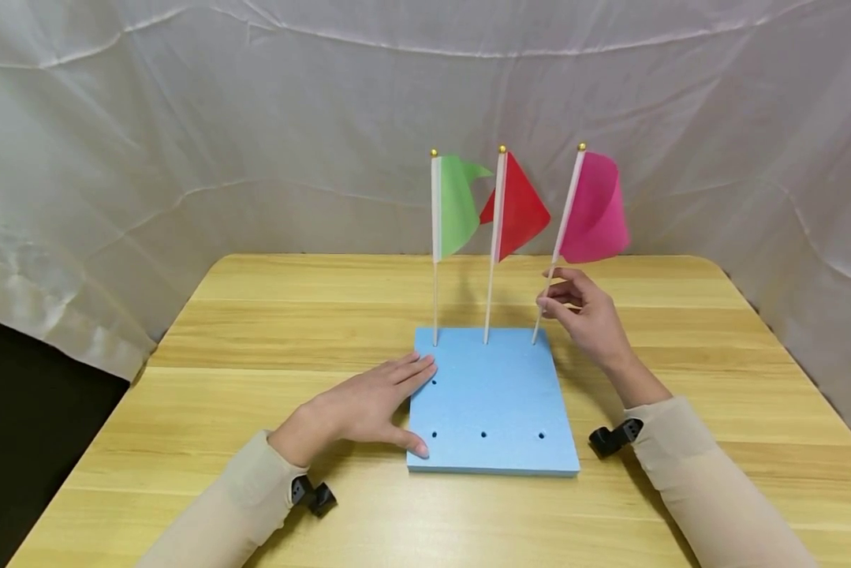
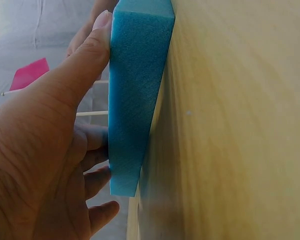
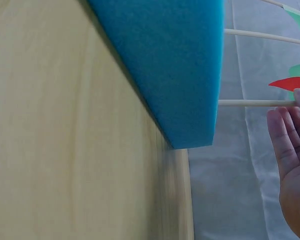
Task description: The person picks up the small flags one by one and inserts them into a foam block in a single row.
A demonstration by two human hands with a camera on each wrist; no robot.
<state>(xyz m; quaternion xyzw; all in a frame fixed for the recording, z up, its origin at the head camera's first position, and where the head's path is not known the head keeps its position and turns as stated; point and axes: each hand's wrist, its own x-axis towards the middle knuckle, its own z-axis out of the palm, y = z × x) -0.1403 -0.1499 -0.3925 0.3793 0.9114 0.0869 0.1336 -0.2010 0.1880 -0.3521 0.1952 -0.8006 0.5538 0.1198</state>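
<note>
A blue foam board (image 1: 492, 402) lies flat on the table, with several small holes in its top. Along its far edge stand a green flag (image 1: 457, 207), a red flag (image 1: 520, 209) and a magenta flag (image 1: 595, 209), each on a thin stick with a gold tip. My right hand (image 1: 584, 315) pinches the magenta flag's stick below the cloth; that stick leans right and its foot meets the board's far right corner. Fingers spread, my left hand (image 1: 371, 398) rests on the board's left edge. In the left wrist view, the thumb (image 2: 92, 50) lies against the board's upper face.
The wooden table (image 1: 269, 315) extends around the board on all sides. Behind it hangs a pale grey curtain (image 1: 326, 118). A dark area (image 1: 27, 426) lies beyond the table's left edge. Both wrists carry small black cameras.
</note>
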